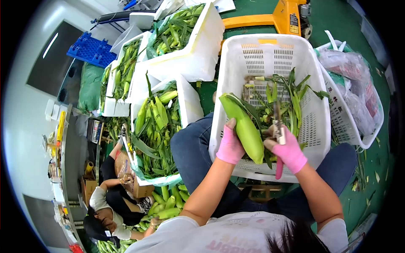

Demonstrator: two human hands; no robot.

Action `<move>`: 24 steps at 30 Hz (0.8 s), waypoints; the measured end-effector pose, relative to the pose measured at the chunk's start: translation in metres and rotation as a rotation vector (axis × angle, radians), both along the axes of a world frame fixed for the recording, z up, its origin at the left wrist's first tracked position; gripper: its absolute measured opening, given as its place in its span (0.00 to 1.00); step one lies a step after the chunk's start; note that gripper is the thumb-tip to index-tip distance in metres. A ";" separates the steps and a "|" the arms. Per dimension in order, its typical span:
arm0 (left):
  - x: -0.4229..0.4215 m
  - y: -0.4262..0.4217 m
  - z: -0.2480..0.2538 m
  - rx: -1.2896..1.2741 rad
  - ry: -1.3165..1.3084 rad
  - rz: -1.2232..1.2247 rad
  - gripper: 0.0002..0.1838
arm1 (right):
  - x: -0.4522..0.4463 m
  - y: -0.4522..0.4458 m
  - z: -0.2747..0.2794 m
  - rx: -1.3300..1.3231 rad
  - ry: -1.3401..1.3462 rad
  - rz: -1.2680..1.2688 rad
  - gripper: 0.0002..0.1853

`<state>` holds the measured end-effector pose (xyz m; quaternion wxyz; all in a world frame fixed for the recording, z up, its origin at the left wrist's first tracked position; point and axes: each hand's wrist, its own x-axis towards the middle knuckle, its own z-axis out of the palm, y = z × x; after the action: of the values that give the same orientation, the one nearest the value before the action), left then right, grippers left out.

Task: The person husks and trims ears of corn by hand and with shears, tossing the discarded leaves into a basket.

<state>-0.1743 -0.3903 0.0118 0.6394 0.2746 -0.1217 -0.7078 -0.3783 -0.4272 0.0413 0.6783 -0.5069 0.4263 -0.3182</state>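
Observation:
My left hand (231, 145), in a pink glove with bare fingertips, is wrapped around a large ear of corn (244, 126) in its green husk. The ear tilts over the near part of a white plastic basket (270, 41). In my right hand (289, 149), gloved the same way, is a pair of pruning shears (279, 168) with a pink handle and a metal head pointing away from me. The head is blurred, so I cannot tell how its blades stand. My right fingertips are close beside the ear's lower end. Cut husk leaves (295, 99) lie inside the basket.
White foam boxes (187, 63) of corn stand at the left. Another basket (344, 122) with plastic bags stands at the right. A yellow pallet jack (287, 19) is behind. At lower left a person (112, 206) sits near piled ears of corn (168, 202).

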 end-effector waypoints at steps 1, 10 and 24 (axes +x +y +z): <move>-0.007 0.000 0.001 0.028 -0.035 -0.008 0.36 | 0.003 0.003 0.000 -0.017 0.048 0.022 0.28; -0.035 0.005 0.006 0.107 -0.829 0.215 0.37 | -0.005 0.014 0.019 -0.915 0.660 -0.182 0.36; -0.042 0.013 0.011 -0.070 -0.959 0.201 0.44 | -0.025 -0.006 0.036 -0.069 0.279 0.137 0.20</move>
<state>-0.2164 -0.3774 0.0223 0.5852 0.5585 -0.3989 -0.4319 -0.4033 -0.4328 0.0776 0.6147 -0.5971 0.4697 -0.2121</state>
